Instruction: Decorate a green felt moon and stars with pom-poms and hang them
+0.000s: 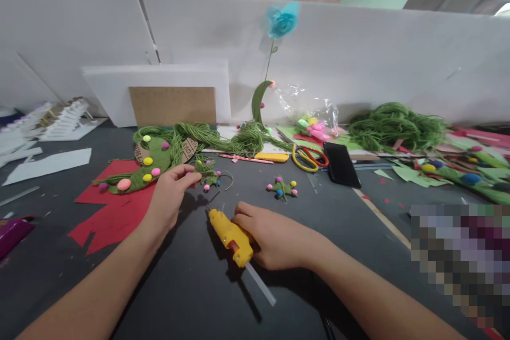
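Note:
My right hand (271, 234) is closed around the handle of a yellow hot glue gun (229, 234). A clear glue stick (261, 284) sticks out of its back end, and its nozzle points away from me, up and left. With thumb and forefinger, my left hand (173, 191) pinches the left edge of a small green star (210, 176) dotted with coloured pom-poms; a loose yarn end curls off its right side. A second green star (282, 188) with pom-poms lies on the dark table, to the right of the first.
Red paper (115, 218) and a green pom-pom shape (139, 175) lie left. Behind are green yarn (191, 135), a yellow cutter (272, 157), scissors (305, 159), a black phone (341, 164) and a blue flower (282, 21). More yarn (398, 126) is heaped right.

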Demonstrator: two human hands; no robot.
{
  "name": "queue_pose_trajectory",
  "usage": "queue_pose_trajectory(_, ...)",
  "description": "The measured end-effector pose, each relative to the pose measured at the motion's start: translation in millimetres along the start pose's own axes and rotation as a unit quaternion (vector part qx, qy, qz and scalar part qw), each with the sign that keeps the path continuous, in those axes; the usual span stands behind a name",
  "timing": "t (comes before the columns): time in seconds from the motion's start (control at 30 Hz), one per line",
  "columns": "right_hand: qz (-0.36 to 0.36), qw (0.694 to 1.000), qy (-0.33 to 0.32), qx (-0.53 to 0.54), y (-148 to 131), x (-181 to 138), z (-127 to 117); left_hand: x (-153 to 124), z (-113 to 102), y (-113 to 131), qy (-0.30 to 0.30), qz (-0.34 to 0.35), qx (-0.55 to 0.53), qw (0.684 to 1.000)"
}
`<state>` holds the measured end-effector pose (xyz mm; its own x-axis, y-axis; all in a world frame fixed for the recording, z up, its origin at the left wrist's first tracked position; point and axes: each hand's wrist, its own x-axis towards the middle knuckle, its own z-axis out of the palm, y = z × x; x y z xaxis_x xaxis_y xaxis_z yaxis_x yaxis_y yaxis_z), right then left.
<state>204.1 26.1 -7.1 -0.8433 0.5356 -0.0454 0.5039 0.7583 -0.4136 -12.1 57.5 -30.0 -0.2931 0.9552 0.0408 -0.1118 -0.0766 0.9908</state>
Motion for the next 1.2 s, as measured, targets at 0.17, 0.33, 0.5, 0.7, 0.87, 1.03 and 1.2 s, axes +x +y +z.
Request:
queue_pose_trajectory(0.17,-0.008,1.000,0.022,0.017,1.2,-2.2,-2.7,-10.4,3.9,5.9,-0.039,0.007,0.015,0.999)
queue_pose_trajectory(0.33,0.068,0.957,0.242,0.143,1.0,1.5,-4.8,-29.2,12.9,14.9,-0.095,-0.017,0.061,0.994)
queue_pose_trajectory(0.5,0.111,0.863,0.287,0.401,1.4,9.1,1.9,-41.5,21.0,22.1,-0.133,-0.021,0.125,0.983)
queue_pose_trajectory(0.7,0.181,0.885,0.296,0.310,-1.6,5.4,-8.3,-39.9,21.1,21.3,-0.143,0.003,0.163,0.976)
queue_pose_trajectory(0.87,0.189,0.914,0.320,0.163,-6.1,-2.6,-18.3,-41.1,21.6,21.0,-0.158,-0.030,0.156,0.975)
queue_pose_trajectory(1.03,0.192,0.939,0.259,0.116,-5.1,-5.5,-20.8,-40.9,20.2,20.0,-0.159,-0.029,0.156,0.974)
queue_pose_trajectory(1.2,0.185,0.898,0.258,0.305,-2.2,-1.2,-20.1,-40.4,20.1,19.7,-0.161,-0.028,0.172,0.972)
